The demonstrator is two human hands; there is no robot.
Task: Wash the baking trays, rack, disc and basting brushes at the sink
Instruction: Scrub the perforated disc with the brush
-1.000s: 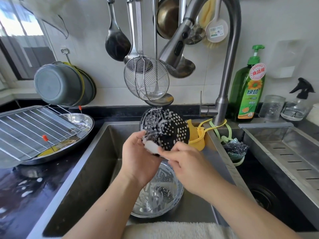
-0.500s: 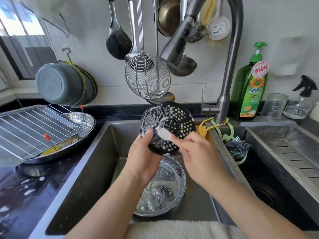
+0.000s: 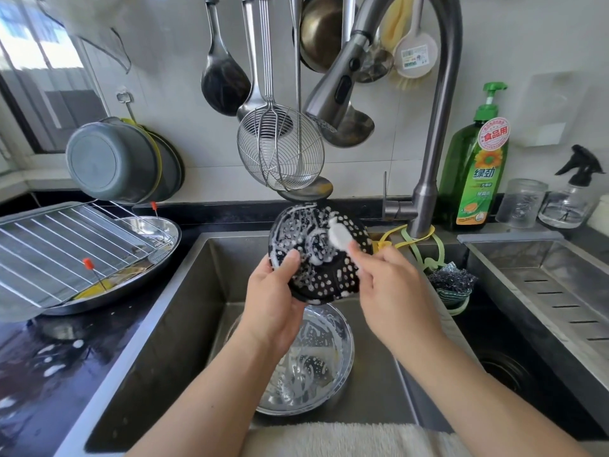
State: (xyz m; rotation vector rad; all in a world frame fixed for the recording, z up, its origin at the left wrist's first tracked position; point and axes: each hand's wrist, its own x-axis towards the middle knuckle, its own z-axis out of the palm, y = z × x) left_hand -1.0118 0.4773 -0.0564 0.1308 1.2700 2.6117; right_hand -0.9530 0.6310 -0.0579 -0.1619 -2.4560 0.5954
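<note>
Over the sink I hold up a black perforated disc, streaked with white suds. My left hand grips its lower left edge, thumb on the face. My right hand pinches a white sponge and presses it on the disc's upper right part. Below, a soapy round steel tray lies on the sink floor. On the left counter a wire rack rests over another steel tray; two red-tipped brush handles poke up through the rack.
The faucet head hangs just above the disc, with a skimmer and ladles on the wall behind. Dish soap bottle, jar and spray bottle stand at the right. A steel scourer sits on the sink divider. A towel lies on the front edge.
The disc has risen and tilted to face me. My right hand slid the sponge from the disc's lower left up to its upper right.
</note>
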